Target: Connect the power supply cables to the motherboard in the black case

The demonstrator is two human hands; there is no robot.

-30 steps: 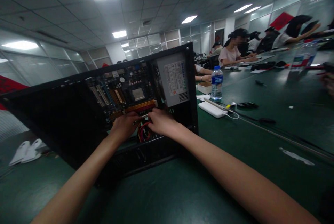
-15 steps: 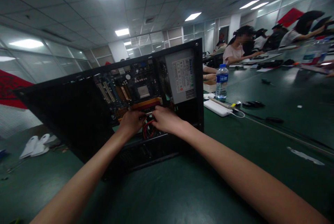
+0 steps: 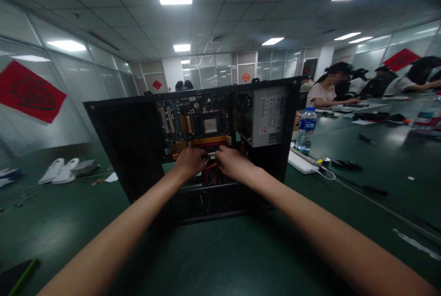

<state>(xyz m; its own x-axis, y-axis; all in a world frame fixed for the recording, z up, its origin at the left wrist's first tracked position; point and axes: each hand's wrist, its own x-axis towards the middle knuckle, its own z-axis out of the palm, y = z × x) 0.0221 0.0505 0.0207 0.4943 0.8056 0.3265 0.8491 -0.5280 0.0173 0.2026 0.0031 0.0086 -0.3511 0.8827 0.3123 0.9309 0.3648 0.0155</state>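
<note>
A black computer case point(image 3: 126, 149) stands on the table with its open side toward me. Inside it are a motherboard point(image 3: 200, 126) and a grey power supply point(image 3: 268, 116) at the upper right. My left hand point(image 3: 190, 162) and my right hand point(image 3: 234, 162) meet just below the yellow and red memory slots point(image 3: 213, 140). Fingers of both are curled in a pinch. A thin pale edge shows between the fingertips, too small to name. Red and dark cables point(image 3: 212, 175) hang right under the hands.
To the right of the case are a water bottle point(image 3: 306, 129), a white power bank point(image 3: 301, 162) with a cable, and black cords point(image 3: 346, 164). White slippers point(image 3: 62, 171) lie at the left on the green table point(image 3: 220, 259). Several people sit at the far right.
My view has turned left and up, so the case appears lower, further right and less slanted. Both hands stay at the same spot below the memory slots, still pinched.
</note>
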